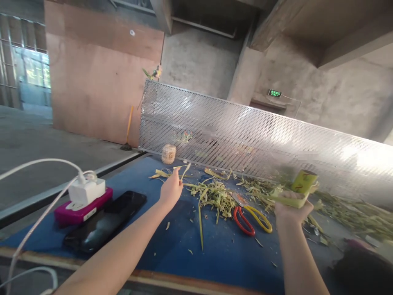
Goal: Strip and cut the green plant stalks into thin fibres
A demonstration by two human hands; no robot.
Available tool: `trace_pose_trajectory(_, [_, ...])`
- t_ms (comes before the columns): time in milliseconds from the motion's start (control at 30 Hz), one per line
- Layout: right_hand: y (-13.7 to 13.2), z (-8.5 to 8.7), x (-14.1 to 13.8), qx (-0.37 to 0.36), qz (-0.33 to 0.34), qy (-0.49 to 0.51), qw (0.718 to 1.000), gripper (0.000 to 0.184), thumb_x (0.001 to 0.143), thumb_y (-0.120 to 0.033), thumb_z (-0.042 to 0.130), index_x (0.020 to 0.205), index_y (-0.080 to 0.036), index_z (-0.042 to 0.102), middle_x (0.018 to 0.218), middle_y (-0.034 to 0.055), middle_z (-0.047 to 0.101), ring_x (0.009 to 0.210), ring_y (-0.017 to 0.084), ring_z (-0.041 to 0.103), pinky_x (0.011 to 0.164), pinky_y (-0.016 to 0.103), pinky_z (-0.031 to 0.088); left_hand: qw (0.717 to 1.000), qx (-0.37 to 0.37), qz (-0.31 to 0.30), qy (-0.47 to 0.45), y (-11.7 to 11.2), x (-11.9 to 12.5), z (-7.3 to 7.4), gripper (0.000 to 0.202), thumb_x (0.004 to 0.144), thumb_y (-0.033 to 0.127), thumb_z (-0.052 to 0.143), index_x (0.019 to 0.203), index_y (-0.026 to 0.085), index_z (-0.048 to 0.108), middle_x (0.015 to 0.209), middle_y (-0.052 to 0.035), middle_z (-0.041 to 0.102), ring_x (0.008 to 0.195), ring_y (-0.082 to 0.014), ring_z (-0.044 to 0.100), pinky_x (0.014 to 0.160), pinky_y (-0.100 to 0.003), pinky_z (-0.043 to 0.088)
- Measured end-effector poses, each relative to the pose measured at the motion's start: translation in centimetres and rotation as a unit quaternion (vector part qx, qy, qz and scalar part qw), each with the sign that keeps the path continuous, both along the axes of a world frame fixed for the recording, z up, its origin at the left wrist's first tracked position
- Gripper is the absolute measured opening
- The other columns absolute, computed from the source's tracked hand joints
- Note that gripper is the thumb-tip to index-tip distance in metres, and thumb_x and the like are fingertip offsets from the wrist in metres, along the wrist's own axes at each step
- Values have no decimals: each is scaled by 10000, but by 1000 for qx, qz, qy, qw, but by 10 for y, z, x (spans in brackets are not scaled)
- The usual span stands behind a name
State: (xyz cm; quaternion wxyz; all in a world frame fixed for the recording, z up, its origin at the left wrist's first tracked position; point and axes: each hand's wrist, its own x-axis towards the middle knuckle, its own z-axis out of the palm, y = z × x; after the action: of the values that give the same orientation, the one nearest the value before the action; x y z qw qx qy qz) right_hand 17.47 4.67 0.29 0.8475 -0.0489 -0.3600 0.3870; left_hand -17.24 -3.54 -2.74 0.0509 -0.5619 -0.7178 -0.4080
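- Head view, left hand: I saw the left hand point(171, 190) raised over the left-centre part of the table point(233, 262), its thumb and fingers pinched on a thin strip point(186, 170) of pale plant material. The end of the strip projected past the fingertips.
- Head view, right hand: the right hand point(292, 211) was well apart from the left, above the right part of the table. Its fingers were curled around a broad strip point(291, 200) of pale green, which lay across the top of the hand. A yellow-green can point(303, 181) with reddish marks stood tilted just behind that strip; I could not tell whether the hand gripped the can as well.
- Head view, between the hands: a loose heap of plant scraps point(215, 197) lay on the blue surface. Scissors point(248, 215) with one red and one yellow handle rested beside it, blades toward the heap, handles toward the near edge.
- Head view, left side: a black phone point(106, 221) lay flat near a magenta power strip point(82, 207), into which a white charger point(87, 190) was fitted.
- Head view, rear: a pale jar-shaped object point(168, 154) stood upright near a perforated metal screen point(208, 119). A lit green exit sign point(274, 93) hung on the wall beyond.
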Motion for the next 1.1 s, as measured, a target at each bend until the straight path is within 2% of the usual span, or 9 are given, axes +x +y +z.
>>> trace_pose_trajectory(167, [-15, 8, -4, -20, 51, 122, 991, 378, 802, -183, 236, 424, -170, 237, 384, -75, 146, 292, 28, 180, 295, 104, 262, 1000, 6, 0, 4, 2, -4, -1, 541, 725, 89, 434, 1250, 170, 328, 722, -44, 594, 633, -176, 559, 542, -242, 349])
trace_pose_trajectory(233, [-20, 11, -3, -17, 58, 163, 985, 422, 837, -179, 184, 416, -171, 221, 366, -73, 135, 276, 26, 186, 285, 97, 256, 995, 50, -19, -80, 2, -9, 0, 542, 701, 64, 453, 1227, 163, 368, 719, -47, 585, 675, -189, 563, 587, -261, 370])
trace_pose_trajectory(333, [-23, 14, -11, -12, 75, 175, 982, 436, 856, -190, 164, 422, -166, 202, 348, -74, 140, 265, 17, 189, 280, 100, 234, 962, 111, -72, -237, 4, -11, 4, 516, 667, 74, 513, 1169, 145, 420, 662, -20, 567, 704, -195, 567, 671, -304, 404])
trace_pose_trajectory(433, [-23, 12, -32, -20, 140, 117, 983, 385, 832, -214, 283, 452, -165, 242, 356, -87, 198, 278, 9, 199, 291, 106, 239, 931, 103, -152, -314, 8, -3, 7, 497, 651, 136, 577, 1125, 135, 429, 612, 4, 584, 621, -171, 584, 625, -301, 448])
trace_pose_trajectory(533, [-21, 6, -54, -25, 203, 28, 979, 304, 766, -219, 432, 497, -171, 298, 370, -108, 207, 285, 10, 188, 295, 105, 239, 868, 98, -226, -430, 10, 6, 9, 475, 656, 180, 602, 1090, 108, 423, 620, -28, 626, 592, -164, 607, 558, -286, 475])
trace_pose_trajectory(633, [-19, -1, -70, -58, 239, -46, 968, 290, 741, -235, 486, 517, -177, 312, 372, -118, 198, 280, 16, 157, 294, 116, 228, 829, 126, -229, -495, 11, 8, 9, 425, 655, 182, 606, 1035, 97, 435, 636, -46, 636, 591, -155, 612, 545, -274, 479])
trace_pose_trajectory(767, [-21, -6, -85, -97, 264, -148, 948, 277, 760, -287, 484, 547, -182, 343, 381, -115, 214, 285, 21, 154, 306, 131, 220, 825, 199, -184, -496, 10, 0, 11, 444, 647, 216, 621, 1036, 132, 424, 659, -15, 616, 604, -136, 599, 527, -241, 461])
trace_pose_trajectory(933, [-37, -8, -101, -126, 332, -310, 882, 251, 776, -308, 437, 572, -183, 362, 443, -74, 298, 361, 45, 294, 385, 161, 314, 872, 313, -104, -362, 5, -6, 16, 328, 658, 238, 608, 937, 154, 458, 650, 3, 586, 612, -129, 589, 632, -278, 472])
trace_pose_trajectory(1100, [-53, -14, -111, -155, 457, -455, 748, 202, 760, -314, 466, 622, -183, 398, 538, -44, 407, 472, 77, 408, 568, 283, 457, 848, 352, -121, -378, 5, -7, 20, 355, 665, 263, 601, 957, 164, 425, 658, 5, 576, 614, -132, 593, 593, -264, 469])
